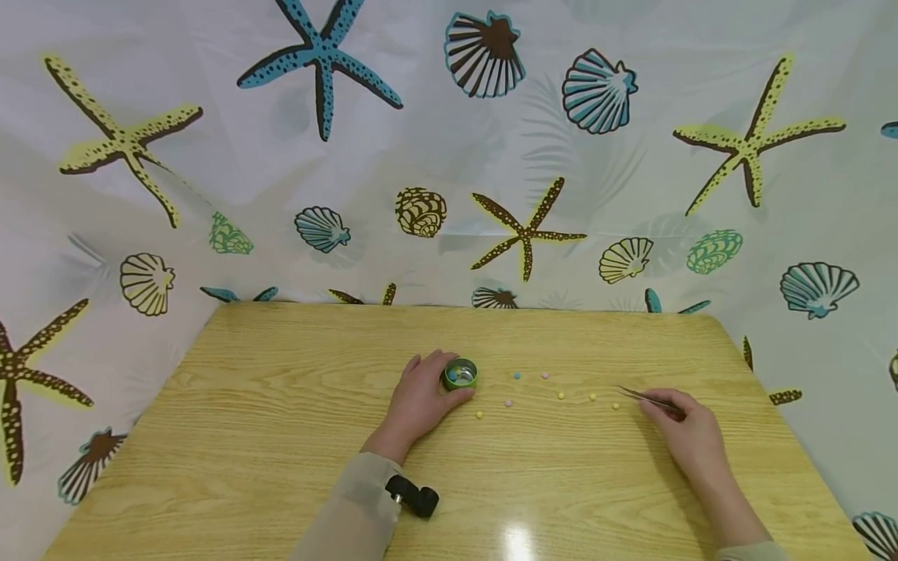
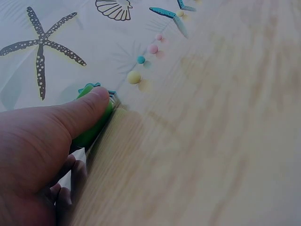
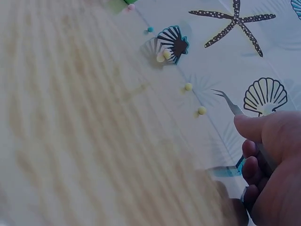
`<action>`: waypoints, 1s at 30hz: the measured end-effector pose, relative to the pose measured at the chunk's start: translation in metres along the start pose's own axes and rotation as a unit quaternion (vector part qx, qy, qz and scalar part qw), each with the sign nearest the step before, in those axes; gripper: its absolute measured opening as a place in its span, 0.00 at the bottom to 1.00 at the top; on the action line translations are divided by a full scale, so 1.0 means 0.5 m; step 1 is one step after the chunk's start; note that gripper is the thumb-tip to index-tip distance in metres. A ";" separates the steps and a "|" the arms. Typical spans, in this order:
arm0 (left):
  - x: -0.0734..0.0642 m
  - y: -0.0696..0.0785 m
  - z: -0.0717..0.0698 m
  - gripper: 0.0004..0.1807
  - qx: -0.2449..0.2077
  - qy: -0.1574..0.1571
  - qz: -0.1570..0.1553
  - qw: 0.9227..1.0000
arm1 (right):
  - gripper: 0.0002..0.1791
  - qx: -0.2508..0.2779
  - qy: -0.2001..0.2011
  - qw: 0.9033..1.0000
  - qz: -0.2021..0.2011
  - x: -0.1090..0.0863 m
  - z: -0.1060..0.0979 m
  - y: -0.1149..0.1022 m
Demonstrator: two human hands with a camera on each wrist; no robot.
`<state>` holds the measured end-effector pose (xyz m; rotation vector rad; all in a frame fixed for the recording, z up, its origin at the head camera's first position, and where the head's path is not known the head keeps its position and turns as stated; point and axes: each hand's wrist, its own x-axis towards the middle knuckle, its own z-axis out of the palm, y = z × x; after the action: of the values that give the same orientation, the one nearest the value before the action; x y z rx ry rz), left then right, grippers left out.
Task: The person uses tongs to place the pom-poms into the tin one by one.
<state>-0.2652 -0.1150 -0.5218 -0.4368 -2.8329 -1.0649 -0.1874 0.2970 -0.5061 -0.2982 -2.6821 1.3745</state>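
Note:
My left hand [image 1: 421,397] holds a small round green tin [image 1: 450,383] between thumb and fingers on the table. Inside the tin lie a blue bead [image 1: 453,375] and what looks like a yellow one. In the left wrist view the thumb presses against the green side of the tin [image 2: 89,134]. My right hand [image 1: 691,432] pinches a pair of fine metal tweezers [image 1: 655,401], whose bent tips point left. The tips look slightly apart with nothing between them in the right wrist view. Just below and left of them sits a yellow bead [image 1: 616,406].
Several beads lie scattered between the hands: a blue bead [image 1: 517,375], a pink bead [image 1: 545,375], a mauve bead [image 1: 508,403] and yellow beads, one [image 1: 479,415] near the tin. The wooden table [image 1: 281,436] meets a shell-patterned cloth [image 1: 393,156] behind.

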 end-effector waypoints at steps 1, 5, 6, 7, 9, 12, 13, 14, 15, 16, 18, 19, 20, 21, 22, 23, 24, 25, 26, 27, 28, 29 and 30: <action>0.000 0.000 -0.001 0.34 0.000 -0.001 0.000 1.000 | 0.24 -0.004 -0.004 1.000 -0.001 0.000 -0.003 0.003; -0.001 -0.001 -0.002 0.34 0.004 -0.004 0.001 1.000 | 0.24 -0.015 -0.021 1.000 -0.010 0.003 -0.017 0.012; -0.001 -0.001 -0.002 0.34 0.004 -0.004 0.001 1.000 | 0.24 -0.018 -0.025 0.999 -0.013 0.003 -0.020 0.013; -0.001 -0.001 -0.002 0.34 0.005 -0.005 0.001 1.000 | 0.24 -0.022 -0.028 0.999 -0.015 0.003 -0.023 0.015; -0.001 -0.001 -0.001 0.34 0.006 -0.006 0.002 1.000 | 0.23 -0.028 -0.034 0.999 -0.019 0.002 -0.028 0.017; 0.000 -0.002 -0.001 0.34 0.007 -0.004 0.003 1.000 | 0.23 -0.032 -0.041 0.998 -0.020 0.001 -0.035 0.021; 0.001 -0.002 -0.001 0.34 0.008 -0.004 0.003 1.000 | 0.23 -0.033 -0.043 0.998 -0.020 0.001 -0.037 0.022; 0.001 -0.002 -0.001 0.34 0.008 -0.002 0.004 1.000 | 0.23 -0.033 -0.046 0.998 -0.020 0.001 -0.039 0.023; 0.001 -0.002 -0.001 0.34 0.009 -0.001 0.005 1.000 | 0.23 -0.035 -0.047 0.998 -0.022 0.002 -0.040 0.024; 0.001 -0.002 -0.001 0.34 0.009 -0.002 0.005 1.000 | 0.23 -0.036 -0.049 0.998 -0.024 0.002 -0.042 0.026; 0.002 -0.001 -0.001 0.34 0.009 -0.003 0.004 1.000 | 0.23 -0.039 -0.050 0.998 -0.026 0.002 -0.044 0.027; 0.001 -0.001 -0.001 0.34 0.010 -0.002 0.005 1.000 | 0.23 -0.041 -0.051 0.998 -0.027 0.003 -0.044 0.028; 0.001 -0.001 -0.001 0.34 0.012 -0.002 0.007 1.000 | 0.23 -0.042 -0.052 0.997 -0.030 0.004 -0.045 0.029; 0.001 0.000 -0.001 0.34 0.012 -0.003 0.006 1.000 | 0.23 -0.044 -0.051 0.997 -0.031 0.004 -0.044 0.029; 0.001 0.000 -0.002 0.34 0.012 -0.003 0.006 1.000 | 0.23 -0.045 -0.051 0.997 -0.033 0.004 -0.044 0.029; 0.000 0.000 -0.002 0.34 0.012 -0.004 0.005 1.000 | 0.23 -0.046 -0.050 0.997 -0.033 0.003 -0.044 0.029; 0.001 0.000 -0.001 0.35 0.013 -0.003 0.005 1.000 | 0.22 -0.047 -0.049 0.997 -0.033 0.003 -0.043 0.029; 0.001 0.000 -0.001 0.35 0.013 -0.003 0.005 1.000 | 0.22 -0.049 -0.048 0.997 -0.035 0.004 -0.042 0.030; 0.001 -0.001 -0.001 0.35 0.013 -0.003 0.004 1.000 | 0.22 -0.050 -0.048 0.997 -0.036 0.004 -0.042 0.031; 0.002 -0.001 0.000 0.35 0.012 -0.004 0.002 1.000 | 0.21 -0.053 -0.047 0.997 -0.038 0.005 -0.042 0.031; 0.002 -0.002 0.000 0.35 0.012 -0.003 0.002 1.000 | 0.21 -0.054 -0.046 0.997 -0.040 0.005 -0.041 0.032; 0.002 -0.002 0.001 0.35 0.013 -0.003 0.002 1.000 | 0.20 -0.056 -0.046 0.997 -0.040 0.005 -0.041 0.032; 0.002 -0.002 0.001 0.35 0.014 -0.002 0.003 1.000 | 0.20 -0.058 -0.046 0.996 -0.042 0.005 -0.040 0.033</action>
<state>-0.2666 -0.1151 -0.5228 -0.4451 -2.8444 -1.0239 -0.1843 0.3228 -0.5076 -0.1327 -2.8198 1.2413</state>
